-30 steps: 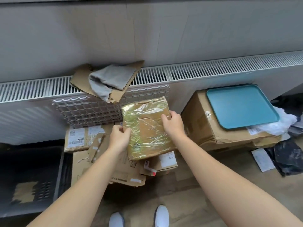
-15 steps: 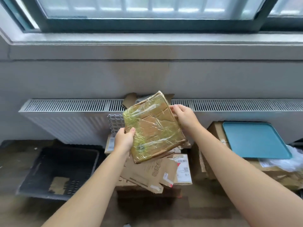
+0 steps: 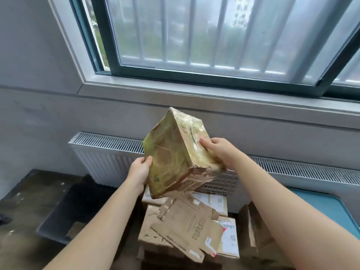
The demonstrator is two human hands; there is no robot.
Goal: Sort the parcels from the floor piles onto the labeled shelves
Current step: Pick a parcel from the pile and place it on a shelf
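A cardboard parcel [image 3: 171, 158] wrapped in yellowish clear film is held up in the air, tilted, in front of the radiator. My left hand [image 3: 139, 171] grips its lower left edge with the thumb on the front face. My right hand [image 3: 218, 150] holds its right side, fingers curled onto the upper face. Below it lies the floor pile of cardboard boxes [image 3: 224, 236] with shipping labels, topped by a flattened carton [image 3: 187, 225]. No labeled shelf is in view.
A white radiator [image 3: 105, 152] runs along the wall under a window sill [image 3: 194, 96]. A dark plastic crate [image 3: 74, 209] sits on the floor at the left. A teal tray [image 3: 329, 211] lies on a large box [image 3: 253, 236] at the right.
Both hands have lifted the wrapped parcel higher and turned it, so a second face shows. The view has swung upward from the floor pile to the window.
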